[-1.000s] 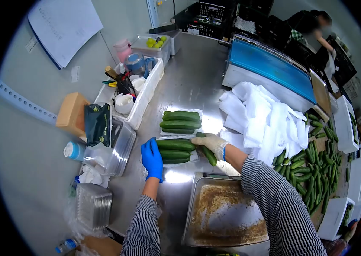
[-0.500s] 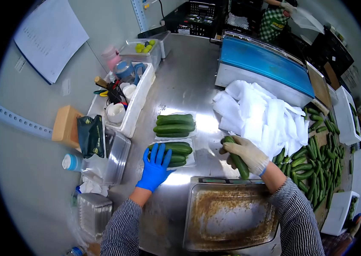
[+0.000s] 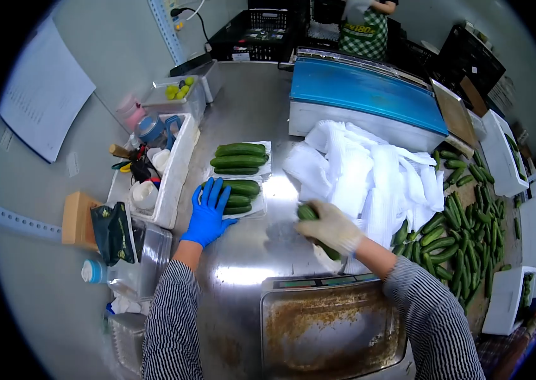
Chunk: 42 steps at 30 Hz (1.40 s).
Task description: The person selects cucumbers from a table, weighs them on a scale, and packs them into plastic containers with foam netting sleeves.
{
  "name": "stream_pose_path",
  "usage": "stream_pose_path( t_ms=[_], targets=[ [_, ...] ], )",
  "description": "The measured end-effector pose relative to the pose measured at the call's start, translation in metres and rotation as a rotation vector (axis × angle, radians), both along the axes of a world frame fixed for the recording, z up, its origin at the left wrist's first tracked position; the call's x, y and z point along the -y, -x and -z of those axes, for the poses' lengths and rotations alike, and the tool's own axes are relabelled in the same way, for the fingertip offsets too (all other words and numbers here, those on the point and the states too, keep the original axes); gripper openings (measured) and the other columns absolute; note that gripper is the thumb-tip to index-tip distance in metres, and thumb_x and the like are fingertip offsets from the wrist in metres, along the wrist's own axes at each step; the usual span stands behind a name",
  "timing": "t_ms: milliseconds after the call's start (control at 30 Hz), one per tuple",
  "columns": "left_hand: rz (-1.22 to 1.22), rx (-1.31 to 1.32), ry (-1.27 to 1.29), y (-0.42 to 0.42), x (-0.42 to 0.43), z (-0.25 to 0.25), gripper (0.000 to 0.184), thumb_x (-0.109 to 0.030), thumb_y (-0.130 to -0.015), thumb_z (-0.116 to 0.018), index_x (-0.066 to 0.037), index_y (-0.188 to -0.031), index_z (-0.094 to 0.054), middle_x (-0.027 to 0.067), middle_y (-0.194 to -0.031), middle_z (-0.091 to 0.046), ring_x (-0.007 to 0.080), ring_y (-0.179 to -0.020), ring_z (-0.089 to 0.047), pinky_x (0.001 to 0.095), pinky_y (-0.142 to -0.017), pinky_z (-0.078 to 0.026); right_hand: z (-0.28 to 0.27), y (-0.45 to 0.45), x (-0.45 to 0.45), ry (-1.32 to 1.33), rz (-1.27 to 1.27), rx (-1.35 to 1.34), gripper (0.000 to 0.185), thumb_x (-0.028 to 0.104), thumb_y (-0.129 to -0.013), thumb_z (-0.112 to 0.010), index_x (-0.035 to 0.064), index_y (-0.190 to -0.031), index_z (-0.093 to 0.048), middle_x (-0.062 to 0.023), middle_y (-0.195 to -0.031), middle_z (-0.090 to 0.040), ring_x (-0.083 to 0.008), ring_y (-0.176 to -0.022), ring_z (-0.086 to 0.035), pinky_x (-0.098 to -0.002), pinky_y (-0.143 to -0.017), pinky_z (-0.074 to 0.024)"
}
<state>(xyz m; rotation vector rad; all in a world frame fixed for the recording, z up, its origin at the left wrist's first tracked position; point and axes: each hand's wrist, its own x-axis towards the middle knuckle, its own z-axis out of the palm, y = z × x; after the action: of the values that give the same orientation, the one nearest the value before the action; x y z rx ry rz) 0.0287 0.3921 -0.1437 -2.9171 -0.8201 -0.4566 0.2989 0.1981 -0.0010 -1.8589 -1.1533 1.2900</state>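
My left hand [image 3: 206, 213], in a blue glove, lies with fingers spread over the left ends of the nearer cucumber bundle [image 3: 242, 188], which rests on a white sheet. Just beyond it, a farther bundle of cucumbers [image 3: 239, 157] sits on another white sheet [image 3: 266, 149]. My right hand [image 3: 332, 228], in a whitish knit glove, is closed around a single cucumber [image 3: 306, 212] above the steel table; the glove hides its middle. To the right of the bundles, a heap of white mesh sleeves [image 3: 369, 171] lies close beyond my right hand.
A stained metal tray [image 3: 334, 329] is at the near edge. Many loose cucumbers [image 3: 464, 234] lie at right beside white foam boxes [image 3: 505, 301]. A blue-topped wrapping machine [image 3: 363, 88] stands behind. At left is a foam box [image 3: 179, 171] of tools. A person in a checked apron [image 3: 366, 38] stands beyond.
The view has shifted, and table items appear farther left. My right hand has moved toward the bundles, still gripping the cucumber. My left hand stays on the nearer bundle.
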Motion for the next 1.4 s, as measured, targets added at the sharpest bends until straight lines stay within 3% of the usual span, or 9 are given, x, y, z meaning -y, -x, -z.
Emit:
stream_pose_path(
  t_ms=[133, 700, 800, 900, 967, 1067, 1233, 1333, 1400],
  targets=[
    [0.009, -0.036, -0.015, -0.012, -0.015, -0.005, 0.094, -0.054, -0.077, -0.071, -0.011, -0.150, -0.032, 0.0167, -0.157, -0.025, 0.0354, -0.147, -0.018, 0.0564, -0.117, -0.010, 0.046, 0.013, -0.083, -0.112, 0.093, 0.177, 0.054, 0.031, -0.077, -0.066, -0.0049, -0.117, -0.059, -0.0252, -0.104, -0.067, -0.0371, -0.101, -0.064, -0.0399, -0.093, -0.0473],
    [-0.030, 0.002, -0.077, -0.016, -0.014, 0.008, 0.093, -0.057, -0.076, -0.071, -0.004, -0.146, -0.038, 0.0168, -0.155, -0.030, 0.0338, -0.146, -0.024, 0.0574, -0.117, -0.010, 0.098, 0.021, -0.139, -0.324, 0.118, 0.078, 0.054, 0.031, -0.079, -0.067, -0.0032, -0.120, -0.059, -0.0262, -0.110, -0.066, -0.0378, -0.107, -0.063, -0.0402, -0.096, -0.0471],
    [-0.082, -0.046, 0.003, -0.024, -0.012, 0.000, 0.097, -0.057, -0.076, -0.071, -0.002, -0.147, -0.036, 0.0182, -0.154, -0.033, 0.0337, -0.146, -0.024, 0.0555, -0.117, -0.009, 0.050, 0.023, -0.107, -0.322, 0.177, 0.070, 0.052, 0.036, -0.084, -0.064, -0.0044, -0.116, -0.060, -0.0249, -0.107, -0.067, -0.0357, -0.105, -0.064, -0.0396, -0.094, -0.0483],
    [-0.057, -0.020, -0.085, -0.024, -0.024, 0.010, 0.096, -0.057, -0.079, -0.068, -0.002, -0.149, -0.032, 0.0186, -0.155, -0.030, 0.0330, -0.147, -0.021, 0.0526, -0.118, -0.008, -0.017, 0.010, -0.052, -0.229, -0.022, -0.119, 0.057, 0.043, -0.086, -0.062, -0.0011, -0.122, -0.056, -0.0081, -0.081, -0.065, -0.0168, -0.062, -0.059, -0.0317, -0.063, -0.0519],
    [-0.043, 0.004, -0.093, -0.029, -0.030, 0.012, 0.093, -0.049, -0.079, -0.069, -0.002, -0.150, -0.030, 0.0195, -0.156, -0.028, 0.0317, -0.148, -0.020, 0.0512, -0.119, -0.008, -0.052, 0.004, -0.009, -0.190, -0.069, -0.271, 0.051, 0.036, -0.089, -0.061, -0.0004, -0.123, -0.053, -0.0068, -0.078, -0.063, -0.0138, -0.062, -0.059, -0.0281, -0.053, -0.0497],
    [-0.109, -0.077, -0.020, -0.040, -0.031, -0.001, 0.099, -0.041, -0.076, -0.074, 0.000, -0.151, -0.025, 0.0183, -0.159, -0.024, 0.0309, -0.149, -0.017, 0.0499, -0.119, -0.009, -0.081, -0.011, 0.060, -0.129, -0.109, -0.266, 0.052, 0.040, -0.091, -0.058, 0.0000, -0.123, -0.053, -0.0080, -0.082, -0.063, -0.0133, -0.067, -0.060, -0.0279, -0.058, -0.0521],
    [-0.113, -0.135, -0.073, -0.042, -0.042, 0.002, 0.101, -0.036, -0.077, -0.075, -0.002, -0.154, -0.019, 0.0149, -0.161, -0.019, 0.0280, -0.150, -0.014, 0.0480, -0.120, -0.007, -0.094, -0.027, 0.182, -0.179, 0.343, -0.406, 0.063, 0.040, -0.096, -0.052, 0.0008, -0.144, -0.039, -0.0073, -0.095, -0.062, -0.0124, -0.074, -0.060, -0.0256, -0.066, -0.0502],
    [-0.213, -0.271, 0.012, -0.056, -0.005, -0.045, 0.102, -0.035, -0.077, -0.075, -0.003, -0.155, -0.017, 0.0143, -0.162, -0.017, 0.0275, -0.150, -0.013, 0.0494, -0.119, -0.006, -0.073, -0.030, 0.244, -0.237, 0.685, -0.577, 0.049, 0.036, -0.096, -0.052, 0.0038, -0.133, -0.047, -0.0066, -0.089, -0.060, -0.0114, -0.073, -0.059, -0.0266, -0.062, -0.0503],
    [-0.194, 0.036, -0.061, -0.069, 0.026, -0.068, 0.084, -0.027, -0.086, -0.069, -0.002, -0.153, -0.024, 0.0177, -0.158, -0.025, 0.0316, -0.146, -0.024, 0.0459, -0.118, -0.016, -0.055, -0.029, 0.274, -0.327, 0.910, -0.679, 0.039, 0.035, -0.097, -0.052, 0.0050, -0.122, -0.051, -0.0054, -0.086, -0.058, -0.0125, -0.070, -0.058, -0.0282, -0.058, -0.0499]
  ],
)
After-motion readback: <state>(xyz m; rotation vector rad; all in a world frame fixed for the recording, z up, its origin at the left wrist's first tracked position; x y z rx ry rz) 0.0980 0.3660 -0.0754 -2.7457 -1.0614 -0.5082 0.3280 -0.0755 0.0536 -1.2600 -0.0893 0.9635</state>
